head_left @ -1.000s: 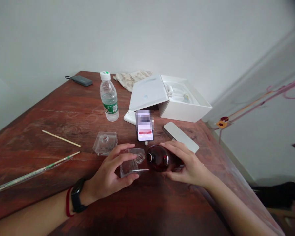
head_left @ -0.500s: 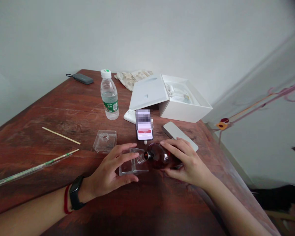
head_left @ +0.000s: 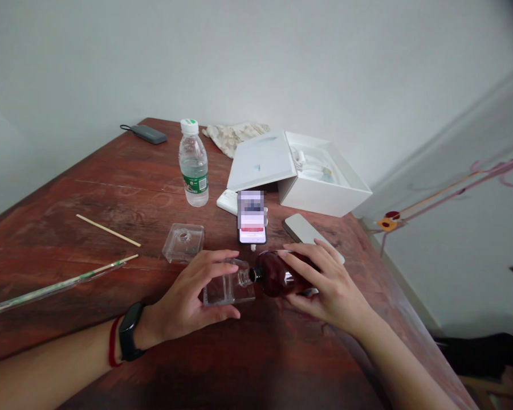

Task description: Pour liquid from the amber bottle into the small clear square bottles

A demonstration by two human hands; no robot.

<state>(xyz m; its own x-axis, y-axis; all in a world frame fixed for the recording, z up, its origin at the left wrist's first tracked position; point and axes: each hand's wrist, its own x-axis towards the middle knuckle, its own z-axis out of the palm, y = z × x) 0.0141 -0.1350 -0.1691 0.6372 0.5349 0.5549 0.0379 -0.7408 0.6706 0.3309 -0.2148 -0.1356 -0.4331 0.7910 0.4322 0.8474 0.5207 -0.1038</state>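
Left hand: Our left hand [head_left: 187, 290] curves wide over a clear square glass bottle [head_left: 227, 290], which lies on its side directly under the fingers [head_left: 211, 259]. The fingertips rest on its far edge and the thumb [head_left: 220, 312] on its near edge, a light, open cradle.

Right hand: Our right hand [head_left: 330, 291] wraps an amber glass bottle [head_left: 279, 274], tilted just past the left fingertips, with the fingers [head_left: 301, 247] curled over the top and the palm close behind it.

Necks: Between our hands, the amber bottle's black collar [head_left: 255, 275] meets the clear bottle's short neck [head_left: 243, 278]. We cannot tell whether one sits inside the other.

Care: We judge it best to keep both bottles low and their necks in line, with the firmer grip on the amber glass.

Around the fingers: Beyond the left fingers lies a second clear glass bottle [head_left: 183, 242]. Ahead of the right fingers are a smartphone [head_left: 252, 230] and a pale metal-edged slab [head_left: 308, 234], all on a worn wooden table [head_left: 89, 199]. Left of our hands lie a thin wooden stick [head_left: 109, 230] and a long glass rod [head_left: 55, 290].
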